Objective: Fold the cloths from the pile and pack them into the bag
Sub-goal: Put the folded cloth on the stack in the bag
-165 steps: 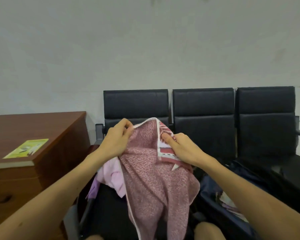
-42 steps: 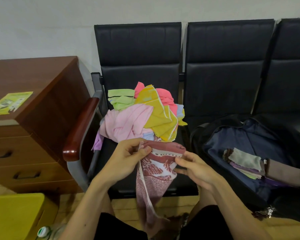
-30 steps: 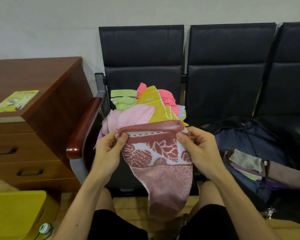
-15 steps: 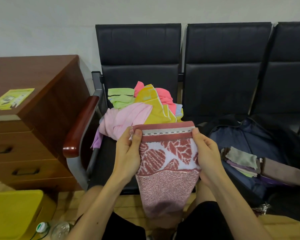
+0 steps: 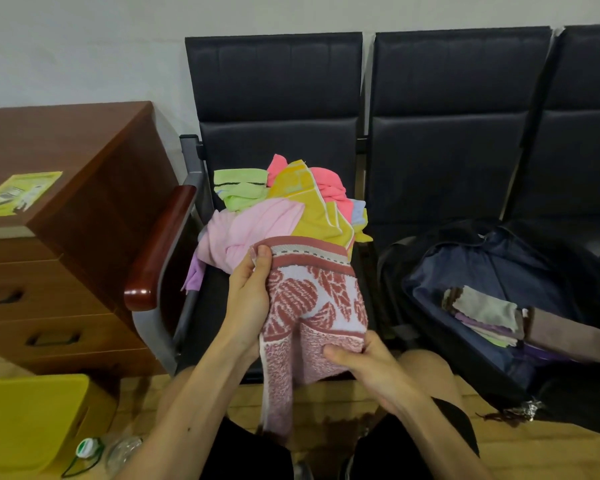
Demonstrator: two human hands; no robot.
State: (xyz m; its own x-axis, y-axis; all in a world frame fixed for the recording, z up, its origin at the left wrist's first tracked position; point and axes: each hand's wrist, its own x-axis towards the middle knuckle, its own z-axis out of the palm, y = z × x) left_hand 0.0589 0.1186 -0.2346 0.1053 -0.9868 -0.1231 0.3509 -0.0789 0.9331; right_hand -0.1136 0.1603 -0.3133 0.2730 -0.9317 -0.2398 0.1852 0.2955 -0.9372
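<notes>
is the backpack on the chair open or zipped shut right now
Open. The backpack lies unzipped on the seat, its blue lining exposed and folded cloths stacked inside.

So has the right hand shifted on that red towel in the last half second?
Yes. The right hand has dropped from the red towel's top band to its lower part, further below the pile on the seat.

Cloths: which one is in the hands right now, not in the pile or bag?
The red-and-white patterned towel. The left hand pinches its top corner and the right hand grips its lower part; the other cloths lie untouched in the pile or the bag.
</notes>
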